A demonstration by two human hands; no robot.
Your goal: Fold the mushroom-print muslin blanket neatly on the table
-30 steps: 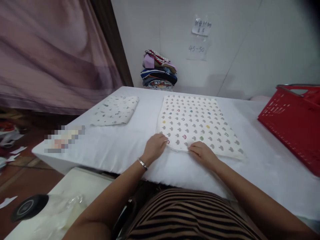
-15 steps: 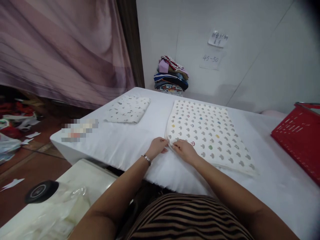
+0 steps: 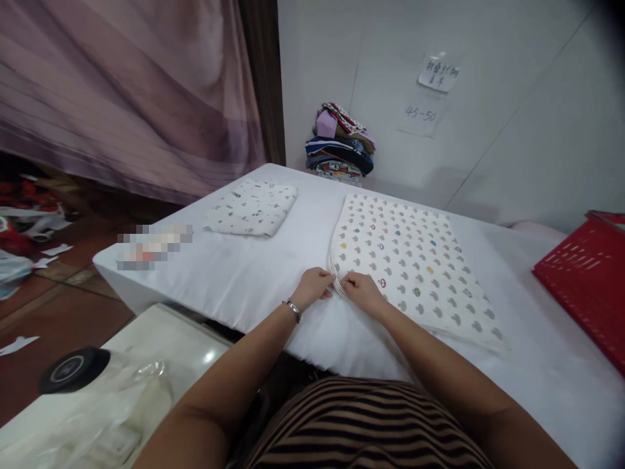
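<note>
A folded white cloth [image 3: 405, 254] printed with grey mushroom shapes and a few coloured ones lies flat on the white-covered table [image 3: 273, 280]. At its near left corner the stacked layers show as thin edges. My left hand [image 3: 316, 286], with a bracelet at the wrist, pinches those layers from the left. Just beside it, my right hand [image 3: 362, 292] grips the same corner from the right, fingers curled in. Farther left on the table rests a second folded white cloth [image 3: 254, 207] with small dark prints.
On the right stands a red plastic basket [image 3: 586, 280]. A pile of folded fabrics [image 3: 340, 143] sits against the wall behind the table. At lower left, a white surface [image 3: 190, 332] carries a black round object [image 3: 73, 370] and clear plastic bags [image 3: 122, 404]. A pinkish curtain [image 3: 122, 85] hangs at left.
The view has shifted slightly, so most things sit a little differently in the picture. Both hands stay at the cloth's corner, with their fingers closed tighter on it.
</note>
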